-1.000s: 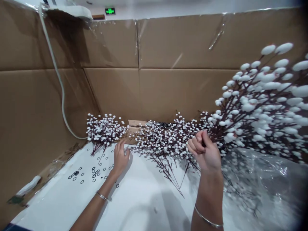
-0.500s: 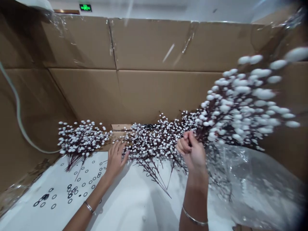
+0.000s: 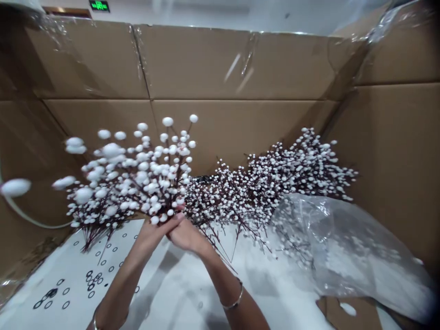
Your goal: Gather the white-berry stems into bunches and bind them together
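Note:
A bunch of white berry branches (image 3: 137, 169) with dark red stems stands raised in front of me, its heads fanned up and to the left. Both hands meet at its base. My left hand (image 3: 154, 229) is wrapped round the stems from the left. Against it, my right hand (image 3: 184, 233) closes on the same stems; its fingers are partly hidden by berries. Behind the bunch, a smaller berry bundle (image 3: 91, 238) lies at the left, partly covered. A long heap of berry branches (image 3: 237, 192) lies along the back of the white table (image 3: 165, 293).
Several small black rings (image 3: 91, 279) are scattered over the table's left side. At the right lies a clear plastic bag (image 3: 330, 238) with berry branches inside. Cardboard walls (image 3: 233, 128) stand at the back and sides. A pale cable (image 3: 34, 222) hangs at the left.
My right hand has swung the berry bunch from the right over to the left. My left hand, open before, has closed on its stems beside the right. The view has turned slightly right.

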### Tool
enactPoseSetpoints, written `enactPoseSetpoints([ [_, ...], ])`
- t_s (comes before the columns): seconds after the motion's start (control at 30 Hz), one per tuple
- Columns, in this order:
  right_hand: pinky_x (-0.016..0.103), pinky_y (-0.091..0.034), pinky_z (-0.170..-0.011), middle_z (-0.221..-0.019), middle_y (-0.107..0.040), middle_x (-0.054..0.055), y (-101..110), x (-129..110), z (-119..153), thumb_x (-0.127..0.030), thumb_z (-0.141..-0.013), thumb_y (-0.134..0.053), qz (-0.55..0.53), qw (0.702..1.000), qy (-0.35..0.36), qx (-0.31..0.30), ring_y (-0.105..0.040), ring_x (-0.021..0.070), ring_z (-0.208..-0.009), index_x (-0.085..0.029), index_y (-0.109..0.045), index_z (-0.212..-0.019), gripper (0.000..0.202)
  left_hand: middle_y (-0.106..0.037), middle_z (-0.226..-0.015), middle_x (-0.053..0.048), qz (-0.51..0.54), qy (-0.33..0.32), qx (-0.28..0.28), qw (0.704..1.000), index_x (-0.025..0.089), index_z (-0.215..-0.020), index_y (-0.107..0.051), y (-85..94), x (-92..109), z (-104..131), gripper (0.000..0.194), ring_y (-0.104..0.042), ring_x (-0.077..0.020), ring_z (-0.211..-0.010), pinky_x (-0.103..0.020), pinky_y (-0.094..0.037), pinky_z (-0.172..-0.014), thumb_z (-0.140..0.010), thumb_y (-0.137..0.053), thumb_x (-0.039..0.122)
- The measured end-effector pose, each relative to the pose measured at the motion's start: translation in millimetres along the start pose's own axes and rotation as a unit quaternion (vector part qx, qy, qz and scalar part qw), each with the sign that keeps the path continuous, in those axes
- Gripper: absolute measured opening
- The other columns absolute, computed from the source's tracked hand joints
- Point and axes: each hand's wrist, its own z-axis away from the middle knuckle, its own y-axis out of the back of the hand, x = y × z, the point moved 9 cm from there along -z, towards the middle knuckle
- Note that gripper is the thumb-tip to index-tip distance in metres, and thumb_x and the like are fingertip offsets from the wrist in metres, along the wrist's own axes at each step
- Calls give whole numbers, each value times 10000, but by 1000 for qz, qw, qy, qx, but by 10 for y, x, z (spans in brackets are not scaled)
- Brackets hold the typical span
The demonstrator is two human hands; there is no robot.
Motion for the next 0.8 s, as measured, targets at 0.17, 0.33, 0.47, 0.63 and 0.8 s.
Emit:
enactPoseSetpoints([
  [0.17, 294, -395, -1054, -1205, -602, 45, -74, -128, 55, -122, -853, -358, 1, 999, 28, 19, -521, 162, -1162, -191, -624, -1114, 379, -706, -1054, -110, 51, 30, 19, 998, 135, -951, -711, 135, -138, 4, 403, -634, -258, -1046, -373, -472, -990, -675, -753, 426],
  [0.33, 340, -392, -1062, -1294, -560, 70, -106, -94, 81, -150, -872, -371, 16, 1000, -11, 22, -513, 207, -1201, -196, -580, -1219, 407, -716, -959, -89, 56, 37, 42, 997, 144, -890, -708, 207, -228, -5, 355, -648, -245, -973, -351, -491, -945, -709, -720, 449],
  [0.47, 338, -312, -1136, -1383, -483, 91, -84, -82, 71, -157, -866, -400, 27, 999, -24, 40, -422, 207, -1311, -166, -521, -1297, 448, -715, -928, -55, 37, 44, 28, 998, 171, -874, -706, 186, -216, -29, 354, -651, -230, -918, -337, -484, -945, -738, -673, 496],
  [0.63, 332, -292, -1153, -1412, -464, 76, -90, -108, 81, -181, -887, -379, 59, 997, -17, 41, -411, 188, -1327, -193, -459, -1365, 485, -715, -952, -62, 46, 55, 48, 996, 166, -897, -714, 193, -236, -43, 380, -646, -233, -944, -337, -468, -975, -676, -733, 474],
  [0.8, 365, -433, -1022, -1250, -596, 116, -101, -17, 137, -229, -889, -369, 177, 980, -84, 22, -564, 233, -1164, -178, -516, -1300, 439, -691, -802, -47, 103, 75, 67, 990, 152, -742, -689, 150, -302, -72, 302, -631, -196, -799, -272, -512, -823, -620, -793, 408],
])
